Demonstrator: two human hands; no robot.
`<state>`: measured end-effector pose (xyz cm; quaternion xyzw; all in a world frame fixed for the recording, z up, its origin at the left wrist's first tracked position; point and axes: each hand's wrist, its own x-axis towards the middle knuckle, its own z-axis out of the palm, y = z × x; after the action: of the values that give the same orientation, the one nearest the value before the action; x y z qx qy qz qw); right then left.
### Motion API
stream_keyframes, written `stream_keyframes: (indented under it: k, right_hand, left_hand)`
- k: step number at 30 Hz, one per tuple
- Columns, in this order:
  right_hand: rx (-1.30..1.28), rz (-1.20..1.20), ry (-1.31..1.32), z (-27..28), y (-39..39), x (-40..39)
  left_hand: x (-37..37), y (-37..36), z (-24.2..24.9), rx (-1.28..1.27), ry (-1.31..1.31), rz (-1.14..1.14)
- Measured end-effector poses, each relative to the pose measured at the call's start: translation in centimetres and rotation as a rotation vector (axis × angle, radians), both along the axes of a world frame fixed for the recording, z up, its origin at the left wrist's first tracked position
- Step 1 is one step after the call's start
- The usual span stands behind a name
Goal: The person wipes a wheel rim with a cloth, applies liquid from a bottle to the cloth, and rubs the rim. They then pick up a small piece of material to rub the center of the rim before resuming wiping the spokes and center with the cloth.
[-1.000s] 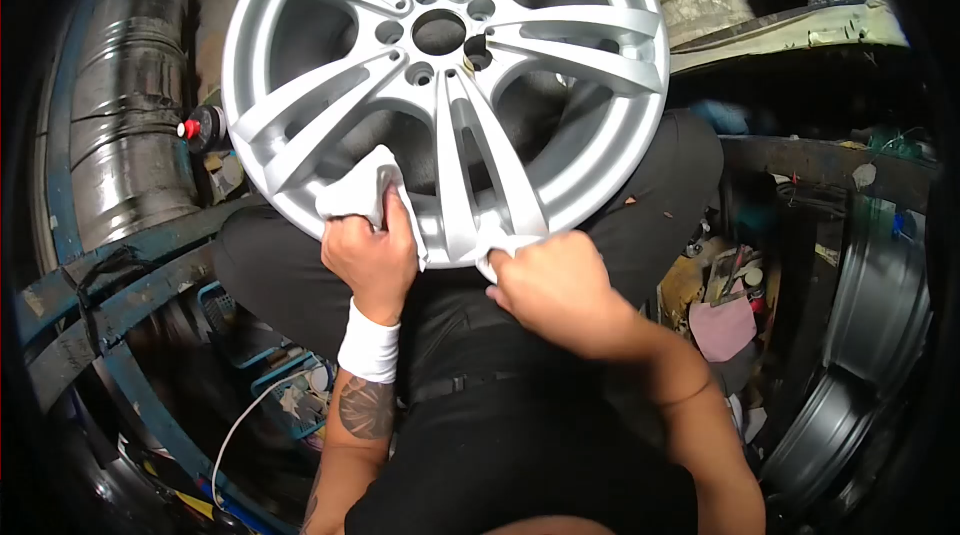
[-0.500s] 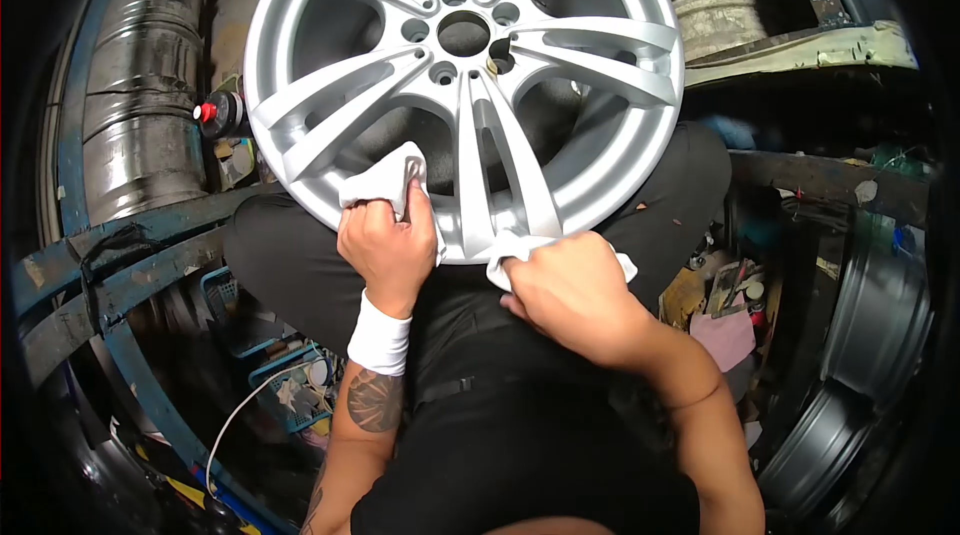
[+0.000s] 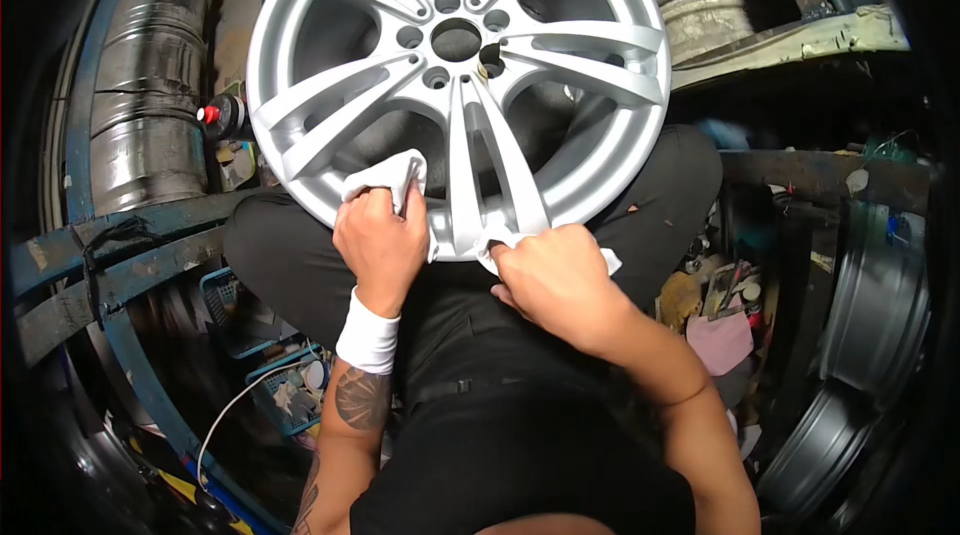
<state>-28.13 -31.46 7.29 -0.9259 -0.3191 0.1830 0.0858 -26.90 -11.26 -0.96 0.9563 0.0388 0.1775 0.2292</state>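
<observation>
A silver alloy wheel rim (image 3: 462, 150) rests over my lap, its spoked face turned up toward me. My left hand (image 3: 380, 245) is closed round a white cloth (image 3: 385, 178) at the rim's lower left edge, with a fold standing up past the thumb. At the bottom edge, near the foot of a double spoke, my right hand (image 3: 560, 285) grips another piece of white cloth (image 3: 612, 261) that shows on both sides of the fist. The fingertips of this hand are mostly hidden under it.
Metal wheel barrels (image 3: 150, 85) are stacked at the left, with more rims (image 3: 875, 305) at the right. Blue metal bars (image 3: 150, 280) run beside my left knee. A bottle with a red cap (image 3: 222, 116) and blue baskets (image 3: 285, 390) of small items lie nearby.
The wheel and both hands appear slightly further left in the view. My right hand has shifted a little up and left along the rim's bottom edge; both hands keep hold of the cloth.
</observation>
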Motion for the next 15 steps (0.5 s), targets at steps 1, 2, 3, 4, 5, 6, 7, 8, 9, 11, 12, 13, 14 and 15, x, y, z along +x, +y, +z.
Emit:
stream_keyframes:
  k: [1,2,3,4,5,6,7,8,9,11,12,13,14,15]
  right_hand:
    - [0.019,0.01,0.05,-0.3,0.0,0.7]
    - [0.034,0.023,0.095,-0.8,0.1,2.2]
    - [0.045,0.036,0.136,-1.1,0.0,2.9]
    - [0.042,0.073,-0.029,-1.8,0.2,2.6]
    - [-0.083,0.069,-0.011,-1.5,0.6,1.7]
    - [-0.129,0.074,0.024,-0.4,0.7,1.3]
    - [-0.172,0.082,0.069,0.3,0.9,1.0]
    - [-0.116,0.054,0.06,-0.2,0.8,1.5]
    - [-0.065,0.044,0.055,-1.0,0.4,2.2]
    - [-0.032,0.01,0.044,-1.2,0.0,2.1]
    - [-0.051,0.002,0.04,-0.8,0.1,1.3]
    - [-0.069,-0.005,0.043,-0.4,0.1,0.7]
    - [-0.017,0.003,0.047,0.6,-0.3,0.9]
    - [-0.012,0.013,0.057,0.1,0.0,1.4]
  left_hand:
    - [-0.4,0.1,-0.1,-0.009,0.021,0.006]
    - [-0.6,0.1,0.0,0.004,0.018,0.015]
    - [-0.6,0.0,0.0,0.013,0.012,0.025]
    - [-0.3,-0.2,0.0,0.02,-0.004,0.034]
    - [0.0,-0.3,-0.1,0.002,-0.013,0.041]
    - [-0.1,-0.2,-0.2,-0.012,-0.013,0.051]
    - [-0.5,-0.1,-0.3,-0.025,-0.004,0.061]
    - [-0.4,0.0,-0.3,-0.022,-0.009,0.053]
    - [-0.5,0.0,-0.3,-0.023,-0.011,0.063]
    - [-0.5,0.0,-0.4,-0.017,-0.027,0.041]
    - [-0.4,0.1,-0.6,-0.01,-0.039,0.024]
    - [-0.5,0.3,-0.6,-0.001,-0.044,0.009]
    - [-0.5,0.5,-0.5,-0.007,-0.04,0.002]
    - [-0.4,0.4,-0.4,-0.014,-0.038,-0.003]
